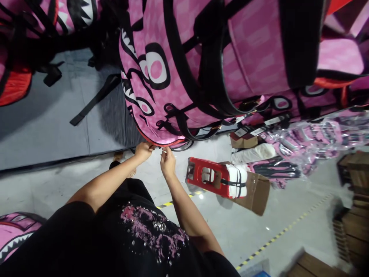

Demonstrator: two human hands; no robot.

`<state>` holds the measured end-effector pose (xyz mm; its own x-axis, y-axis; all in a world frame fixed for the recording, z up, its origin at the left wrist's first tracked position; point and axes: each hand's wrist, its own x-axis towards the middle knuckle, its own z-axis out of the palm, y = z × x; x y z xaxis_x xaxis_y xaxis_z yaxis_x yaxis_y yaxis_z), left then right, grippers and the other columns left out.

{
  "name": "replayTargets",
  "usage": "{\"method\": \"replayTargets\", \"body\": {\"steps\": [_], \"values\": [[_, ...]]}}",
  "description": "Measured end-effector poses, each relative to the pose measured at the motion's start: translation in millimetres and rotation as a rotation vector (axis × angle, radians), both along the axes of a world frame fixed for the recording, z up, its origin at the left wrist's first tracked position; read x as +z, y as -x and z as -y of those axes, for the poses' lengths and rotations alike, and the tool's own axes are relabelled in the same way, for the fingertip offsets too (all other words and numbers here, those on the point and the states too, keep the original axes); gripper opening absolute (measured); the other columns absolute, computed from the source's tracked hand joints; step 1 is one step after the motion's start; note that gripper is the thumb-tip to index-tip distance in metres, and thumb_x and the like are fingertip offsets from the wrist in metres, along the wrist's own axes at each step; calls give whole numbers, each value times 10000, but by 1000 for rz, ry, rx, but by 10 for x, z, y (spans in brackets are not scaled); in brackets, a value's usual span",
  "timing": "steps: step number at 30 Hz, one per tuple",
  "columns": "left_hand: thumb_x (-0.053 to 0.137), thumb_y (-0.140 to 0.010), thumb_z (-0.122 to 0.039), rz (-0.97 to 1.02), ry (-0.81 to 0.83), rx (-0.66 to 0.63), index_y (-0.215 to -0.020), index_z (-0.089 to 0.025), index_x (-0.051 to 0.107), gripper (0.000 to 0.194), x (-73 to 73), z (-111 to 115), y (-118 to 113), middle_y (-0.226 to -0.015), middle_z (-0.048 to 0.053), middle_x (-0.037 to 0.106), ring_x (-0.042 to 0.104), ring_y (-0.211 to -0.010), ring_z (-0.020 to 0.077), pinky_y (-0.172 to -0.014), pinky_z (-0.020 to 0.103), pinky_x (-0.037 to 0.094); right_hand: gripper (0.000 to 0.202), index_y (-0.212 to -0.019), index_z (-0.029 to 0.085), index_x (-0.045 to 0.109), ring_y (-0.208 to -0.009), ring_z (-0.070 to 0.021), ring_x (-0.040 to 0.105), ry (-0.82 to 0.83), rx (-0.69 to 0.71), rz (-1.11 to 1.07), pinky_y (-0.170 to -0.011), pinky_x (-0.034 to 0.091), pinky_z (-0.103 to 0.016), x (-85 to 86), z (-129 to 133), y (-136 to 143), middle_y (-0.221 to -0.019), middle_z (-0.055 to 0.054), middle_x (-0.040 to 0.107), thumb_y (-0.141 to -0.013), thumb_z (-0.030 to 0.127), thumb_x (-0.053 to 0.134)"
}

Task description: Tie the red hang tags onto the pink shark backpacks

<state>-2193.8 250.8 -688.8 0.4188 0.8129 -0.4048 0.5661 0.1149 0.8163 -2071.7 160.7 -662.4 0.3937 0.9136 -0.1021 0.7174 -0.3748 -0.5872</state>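
Observation:
A pink checkered backpack (173,127) with printed eyes, white teeth and black straps lies with its red-edged lower rim toward my body. My left hand (144,151) is closed, its fingertips pinching that red edge. Just to the right, my right hand (167,161) is also closed, thumb and fingers pressed together at the same edge. A small gap separates the two hands. What exactly lies between the fingertips is too small to make out. More pink bags of the same print are piled against and behind this one.
A grey-covered table (72,92) carries the bags, with a loose black strap (95,100) on it. On the floor to the right are a red plastic stool-like object (207,175), a cardboard piece (255,192) and plastic-wrapped pink goods (311,142). Brown boxes (357,227) stand farther right.

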Motion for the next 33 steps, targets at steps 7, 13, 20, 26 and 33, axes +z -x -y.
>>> {"method": "replayTargets", "body": {"steps": [7,13,20,26,33], "values": [[541,-806,-332,148,149,-103,-800,-172,709,232,-48,-27,-48,-779,33,724,641,-674,152,-595,228,460,200,-911,177,579,-652,-146,640,-78,-129,-138,-666,484,-251,69,-71,-97,-761,-25,659,-926,298,419],[625,-752,-414,277,168,-237,-826,-168,692,265,35,-12,296,-896,54,734,681,-844,194,-766,269,526,191,-917,187,511,-614,-111,640,-391,-258,-368,-591,491,-226,164,-42,46,-822,-16,644,-924,374,472],[662,-753,-282,351,-113,-93,-1011,-183,658,276,-14,66,492,-931,52,736,697,-892,208,-843,337,542,141,-894,199,483,-605,-101,581,-401,-86,-377,-604,482,-226,111,-177,144,-738,7,605,-948,311,417],[642,-833,-278,297,-410,140,-898,-166,662,131,-124,172,304,-863,54,708,671,-820,186,-790,309,530,140,-800,190,604,-838,-162,571,-330,114,-367,-819,473,-298,122,-111,-41,-831,-49,607,-883,291,554],[656,-842,-256,359,-596,-26,-827,-210,731,90,-115,192,299,-948,68,701,648,-925,187,-880,350,513,193,-820,170,617,-630,-114,572,-169,171,-483,-594,476,-235,-6,-136,-152,-805,-30,606,-901,326,536]]}}
